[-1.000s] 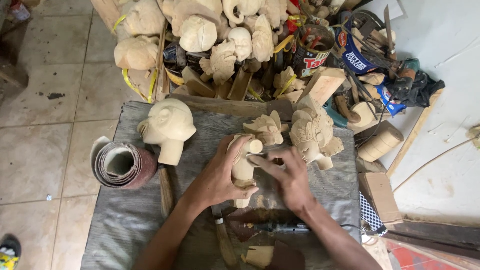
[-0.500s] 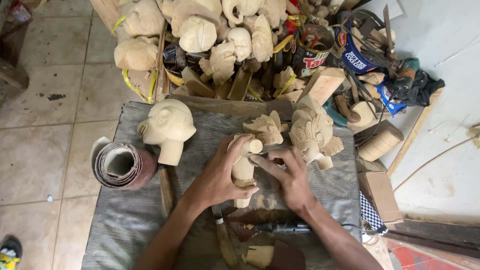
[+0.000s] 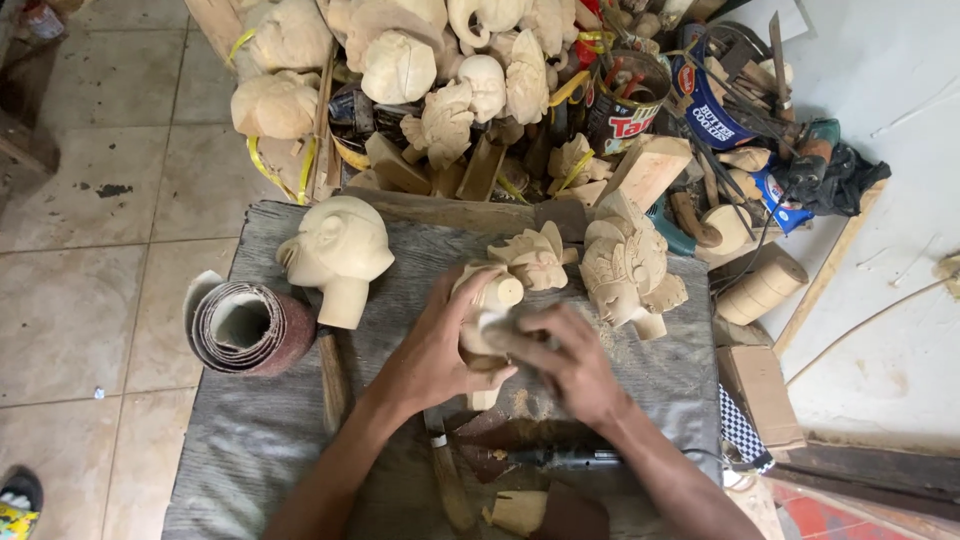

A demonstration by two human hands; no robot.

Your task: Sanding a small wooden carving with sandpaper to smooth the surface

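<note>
Hands [image 3: 440,345] (both curled) around carving [image 3: 483,310]

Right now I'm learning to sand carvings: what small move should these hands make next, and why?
Probably another short rubbing stroke: the left hand grips the small pale wooden carving upright over the grey cloth-covered bench, while the right hand presses its fingers against the carving's side.

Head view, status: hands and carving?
Left hand grips small wooden carving. Right hand presses on its side. Carved heads close by; nothing blocking.
</note>
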